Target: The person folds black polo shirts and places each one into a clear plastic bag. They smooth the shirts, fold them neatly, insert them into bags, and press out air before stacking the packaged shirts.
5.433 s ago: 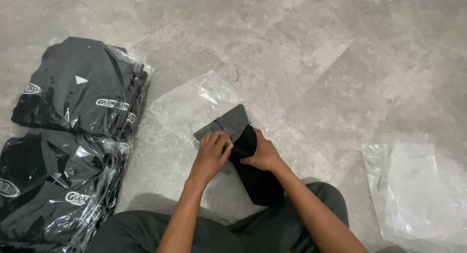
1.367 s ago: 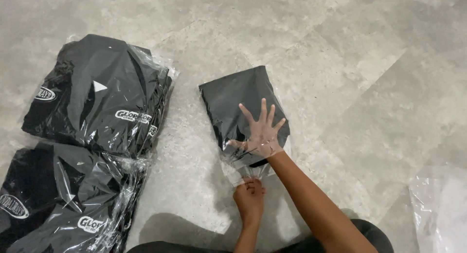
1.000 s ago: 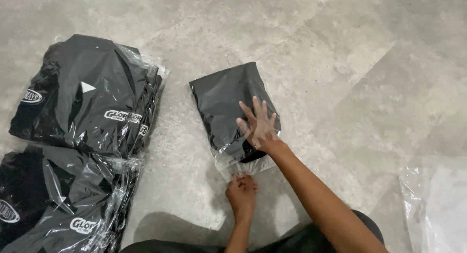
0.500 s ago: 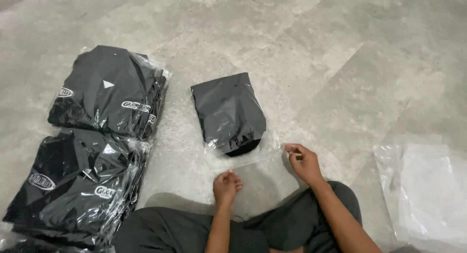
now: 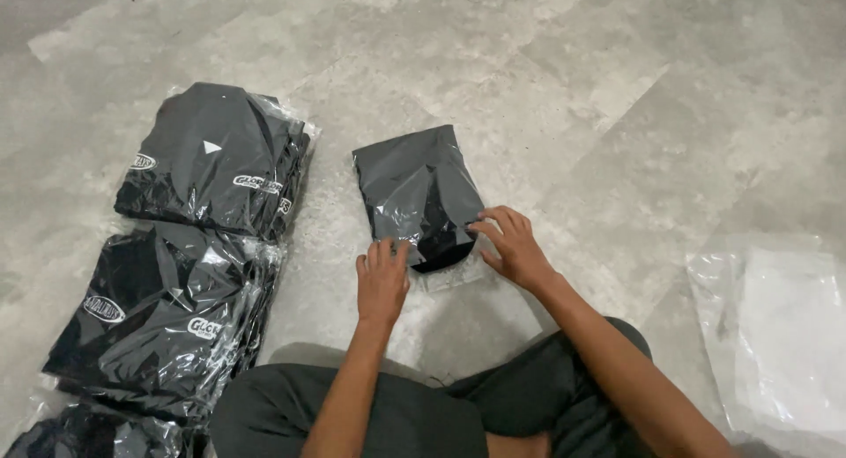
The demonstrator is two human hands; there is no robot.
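1. On the grey tiled floor (image 5: pixel 617 88), straight ahead of the seated person's crossed legs, lies a folded black garment inside a clear bag (image 5: pixel 421 194).
2. Left hand (image 5: pixel 382 282) lies flat, palm down, fingers spread a little, its tips touching the bag's near left corner; it clamps nothing.
3. Right hand (image 5: pixel 511 247) rests at the bag's near right edge, fingers bent and apart, their tips on the plastic; whether they pinch the film cannot be told.
4. The bag's open end faces the person, and the garment's dark edge shows there between the two hands.
5. To the left, well apart from the bag, sit stacks (image 5: pixel 216 163) of bagged black garments, one behind another.
6. Far right, a pile of empty clear bags (image 5: pixel 780 335) lies on the floor, away from both hands.
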